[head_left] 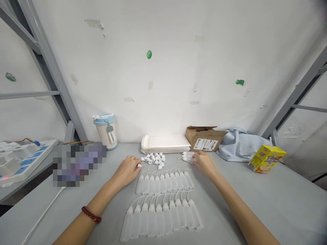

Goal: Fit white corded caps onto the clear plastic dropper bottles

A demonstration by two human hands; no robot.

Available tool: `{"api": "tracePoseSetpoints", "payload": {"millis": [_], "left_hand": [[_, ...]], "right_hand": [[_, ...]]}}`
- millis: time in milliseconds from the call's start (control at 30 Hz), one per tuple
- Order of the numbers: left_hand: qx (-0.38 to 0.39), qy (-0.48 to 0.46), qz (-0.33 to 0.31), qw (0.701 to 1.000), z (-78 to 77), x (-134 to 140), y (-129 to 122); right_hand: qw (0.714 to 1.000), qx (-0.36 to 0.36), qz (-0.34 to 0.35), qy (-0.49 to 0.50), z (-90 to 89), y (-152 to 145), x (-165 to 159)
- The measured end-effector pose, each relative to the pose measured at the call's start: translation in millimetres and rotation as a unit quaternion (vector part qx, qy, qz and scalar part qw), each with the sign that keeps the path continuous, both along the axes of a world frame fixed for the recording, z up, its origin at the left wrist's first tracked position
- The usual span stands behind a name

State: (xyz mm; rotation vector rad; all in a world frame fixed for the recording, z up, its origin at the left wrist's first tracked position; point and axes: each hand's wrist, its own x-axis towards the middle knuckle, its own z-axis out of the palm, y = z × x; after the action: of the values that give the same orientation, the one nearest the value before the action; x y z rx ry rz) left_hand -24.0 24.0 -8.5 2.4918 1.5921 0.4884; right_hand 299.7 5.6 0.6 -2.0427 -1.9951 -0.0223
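Just below the middle of the frame, the person's two hands rest over a grey surface, one on each side of some small plastic bottles. The left hand, left of center, curves its fingers down beside a heap of white caps; one loose cap sits at its fingertips, though I cannot tell whether it is gripped. The right hand, right of center, has its fingertips at a few clear bottles lying sideways, and whether they close on one cannot be made out.

Between the forearms, the bottles lie in two rows: a back row near the center and a front row at the lower center, each bottle with a thin bent tube at its top end. A dark red bracelet circles the left wrist.

Behind the caps, a white stack lies against the wall, with an open cardboard box just beside it. Pale blue cloth and a yellow drink carton are at the right; a lidded cup and a power strip are at the left.
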Motion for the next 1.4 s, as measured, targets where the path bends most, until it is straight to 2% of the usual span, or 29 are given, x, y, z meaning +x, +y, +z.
{"api": "tracePoseSetpoints", "payload": {"millis": [133,267,367,733,867,967,1033,1133,1200,1233,1333,1400], "left_hand": [[-0.007,0.009,0.003,1.0,1.6,-1.7,-2.5],[-0.011,0.011,0.02,1.0,4.9,-2.0,-5.1],[-0.013,0.008,0.039,0.999,7.1,-1.2,-5.9],[-0.007,-0.031,0.084,0.996,11.3,2.9,-8.0],[0.004,-0.111,0.086,0.99,14.4,7.1,-10.1],[-0.034,-0.207,0.07,0.975,21.1,15.6,-16.3],[-0.079,-0.275,0.06,0.956,27.0,23.0,-23.4],[-0.164,-0.373,0.047,0.912,34.8,34.1,-35.9],[-0.211,-0.415,0.035,0.884,38.0,40.2,-43.3],[-0.228,-0.428,0.028,0.874,39.1,42.8,-46.3],[-0.261,-0.445,0.001,0.857,41.1,48.3,-52.8],[-0.281,-0.445,-0.025,0.85,41.9,50.3,-55.9]], "right_hand": [[0.999,0.001,0.032,0.02,9.4,-9.3,-9.1],[0.991,-0.049,0.118,0.047,18.4,-24.9,-20.1],[0.984,-0.067,0.152,0.059,22.6,-33.0,-24.4],[0.967,-0.176,0.133,0.124,18.4,-29.5,-19.1],[0.972,-0.164,0.119,0.122,17.6,-30.4,-20.6],[0.979,-0.132,0.104,0.116,19.4,-30.6,-23.2],[0.983,-0.111,0.092,0.112,21.5,-29.7,-24.9],[0.986,-0.057,0.08,0.136,25.7,-28.9,-29.6],[0.971,-0.029,0.091,0.219,28.1,-30.4,-36.0],[0.955,-0.029,0.102,0.278,29.0,-32.1,-40.4],[0.877,-0.095,0.153,0.446,29.3,-40.3,-56.5],[0.818,-0.149,0.193,0.521,27.6,-46.7,-67.3]]}}
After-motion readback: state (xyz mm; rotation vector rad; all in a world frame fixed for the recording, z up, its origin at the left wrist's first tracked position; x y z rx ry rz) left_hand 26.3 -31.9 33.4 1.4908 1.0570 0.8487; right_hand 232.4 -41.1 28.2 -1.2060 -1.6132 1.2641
